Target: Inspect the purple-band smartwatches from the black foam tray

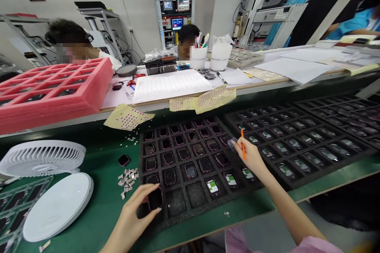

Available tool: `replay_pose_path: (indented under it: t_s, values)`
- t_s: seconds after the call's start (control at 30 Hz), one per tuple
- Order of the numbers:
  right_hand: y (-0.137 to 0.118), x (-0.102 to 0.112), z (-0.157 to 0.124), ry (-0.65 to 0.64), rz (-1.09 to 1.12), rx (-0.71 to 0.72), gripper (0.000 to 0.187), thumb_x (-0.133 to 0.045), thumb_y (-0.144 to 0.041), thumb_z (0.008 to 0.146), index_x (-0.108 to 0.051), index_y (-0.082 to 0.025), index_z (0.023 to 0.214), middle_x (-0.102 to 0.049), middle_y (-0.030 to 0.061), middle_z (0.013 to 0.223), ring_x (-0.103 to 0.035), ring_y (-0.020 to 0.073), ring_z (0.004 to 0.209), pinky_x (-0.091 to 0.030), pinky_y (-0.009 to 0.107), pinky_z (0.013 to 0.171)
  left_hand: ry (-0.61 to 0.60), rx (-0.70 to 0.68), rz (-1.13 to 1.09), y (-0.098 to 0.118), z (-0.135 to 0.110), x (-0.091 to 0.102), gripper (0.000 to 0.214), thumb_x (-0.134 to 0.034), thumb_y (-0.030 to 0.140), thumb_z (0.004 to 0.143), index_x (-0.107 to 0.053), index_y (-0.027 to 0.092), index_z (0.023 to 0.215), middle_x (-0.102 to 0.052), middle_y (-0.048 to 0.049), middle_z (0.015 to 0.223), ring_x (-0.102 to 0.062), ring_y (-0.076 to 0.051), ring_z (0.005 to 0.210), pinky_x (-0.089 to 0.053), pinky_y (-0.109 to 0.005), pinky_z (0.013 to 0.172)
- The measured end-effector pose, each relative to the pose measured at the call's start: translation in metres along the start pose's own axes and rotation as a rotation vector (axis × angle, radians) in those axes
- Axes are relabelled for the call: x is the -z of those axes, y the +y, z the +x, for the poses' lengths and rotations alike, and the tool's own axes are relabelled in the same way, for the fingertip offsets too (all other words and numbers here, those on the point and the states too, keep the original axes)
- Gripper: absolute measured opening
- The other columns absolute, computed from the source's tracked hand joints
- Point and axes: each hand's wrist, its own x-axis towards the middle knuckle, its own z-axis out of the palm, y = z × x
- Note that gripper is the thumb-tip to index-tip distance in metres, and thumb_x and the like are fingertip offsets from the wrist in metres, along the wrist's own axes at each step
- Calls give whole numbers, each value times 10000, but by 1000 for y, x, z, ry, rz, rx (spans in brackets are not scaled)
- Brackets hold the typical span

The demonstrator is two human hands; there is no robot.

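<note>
My left hand (138, 213) grips a dark square smartwatch case (156, 198) by its edges, at the near left corner of the black foam tray (204, 201). Thumb and fingers are bent around it. Over the tray's right side, my right hand (248, 151) is closed around a slim orange stick-like tool (243, 144). A small bluish, see-through piece (232, 145) shows at its fingertips; its kind is unclear. Several dark watch cases sit in the tray's pockets, a few with lit green-and-white screens (212, 185). Two pockets in the front row hold nothing.
More foam trays of watches (299, 142) lie to the right. On the green mat are a loose watch case (124, 161), small paper tabs (127, 182) and a white fan (59, 207). A raised shelf behind holds a pink foam tray (101, 87) and papers (170, 85). Other people are beyond.
</note>
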Motion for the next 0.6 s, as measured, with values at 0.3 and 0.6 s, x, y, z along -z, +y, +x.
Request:
replay_pose_path:
  t_s: [0.3, 0.6]
  values:
    - [27, 17, -25, -104, -267, 86, 432, -338, -577, 906, -310, -251, 624, -463, 24, 575, -458, 203, 591, -365, 317, 591, -46, -132, 490, -31, -52, -13, 539, -541, 326, 862, -399, 344, 1382, -500, -46, 1382, -464, -319, 1271, -423, -541, 1021]
    - [-14, -4, -85, -204, -351, 124, 329, -303, -401, 967, -525, -202, 828, -612, 102, 722, -565, 246, 678, -435, 354, 633, -189, -331, 350, 44, 25, -40, 224, -470, 261, 918, -575, 230, 1113, -630, -60, 1120, -581, -222, 1039, -462, -391, 906]
